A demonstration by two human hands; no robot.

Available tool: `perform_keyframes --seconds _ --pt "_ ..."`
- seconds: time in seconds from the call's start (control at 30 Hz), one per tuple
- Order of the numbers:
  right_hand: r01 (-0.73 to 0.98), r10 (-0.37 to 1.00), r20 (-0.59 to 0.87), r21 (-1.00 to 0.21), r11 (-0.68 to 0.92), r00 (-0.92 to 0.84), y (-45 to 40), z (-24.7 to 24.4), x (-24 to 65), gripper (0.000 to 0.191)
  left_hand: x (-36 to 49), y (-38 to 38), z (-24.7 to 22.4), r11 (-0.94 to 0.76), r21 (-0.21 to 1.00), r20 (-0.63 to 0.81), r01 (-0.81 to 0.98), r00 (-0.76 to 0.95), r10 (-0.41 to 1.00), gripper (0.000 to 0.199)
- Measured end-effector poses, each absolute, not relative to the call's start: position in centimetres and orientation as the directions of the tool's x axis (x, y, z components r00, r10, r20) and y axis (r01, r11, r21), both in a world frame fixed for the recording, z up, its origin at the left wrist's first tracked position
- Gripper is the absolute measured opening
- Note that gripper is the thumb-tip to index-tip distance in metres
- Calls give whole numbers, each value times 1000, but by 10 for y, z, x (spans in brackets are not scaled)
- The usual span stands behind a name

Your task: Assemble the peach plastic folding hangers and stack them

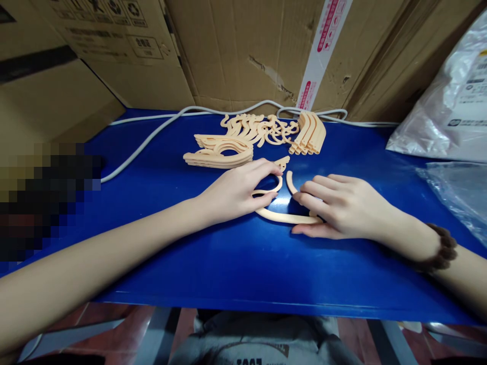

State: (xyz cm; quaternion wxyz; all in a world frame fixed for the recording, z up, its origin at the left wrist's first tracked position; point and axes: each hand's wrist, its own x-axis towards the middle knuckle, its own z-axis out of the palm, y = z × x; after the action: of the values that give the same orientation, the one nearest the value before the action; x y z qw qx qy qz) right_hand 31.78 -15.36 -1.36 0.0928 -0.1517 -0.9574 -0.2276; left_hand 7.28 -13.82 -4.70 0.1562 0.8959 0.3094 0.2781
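**Both my hands on a cream curved piece, mid-worktop**

In the head view, I have a cream curved piece between my hands, near the middle of the blue worktop, roughly halfway from its near edge to its far edge. My left hand is partly closed on the piece's looped end, thumb on the lower side and index finger bent over the top, with a narrow gap between them. My right hand is closed on the other end, fingers curled over it and my thumb along the underside. A short hooked tip rises between my hands, by the right fingers; whether it belongs to the same piece I cannot tell, as my fingers cover the join.

Just beyond my left fingertips lies a small cream end, partly hidden. Farther back, left of the middle, sits a stack of cream looped pieces. Behind it, towards the far edge, is a loose pile of cream hooks, and just right of that a bundle of cream curved bars.

A white cable runs along the far edge and bends down to the left. Cardboard boxes stand behind, and a plastic bag lies at the far right corner. A brown fuzzy band circles my right wrist.
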Motion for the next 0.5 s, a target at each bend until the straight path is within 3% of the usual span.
perform_keyframes --seconds 0.23,0.5 --pt "288 230 258 213 934 -938 -165 -19 312 28 74 -139 -46 -753 445 368 486 667 648 25" --pt "280 256 273 51 959 -927 -167 -20 309 22 73 -140 -46 -749 438 360 497 667 653 23"
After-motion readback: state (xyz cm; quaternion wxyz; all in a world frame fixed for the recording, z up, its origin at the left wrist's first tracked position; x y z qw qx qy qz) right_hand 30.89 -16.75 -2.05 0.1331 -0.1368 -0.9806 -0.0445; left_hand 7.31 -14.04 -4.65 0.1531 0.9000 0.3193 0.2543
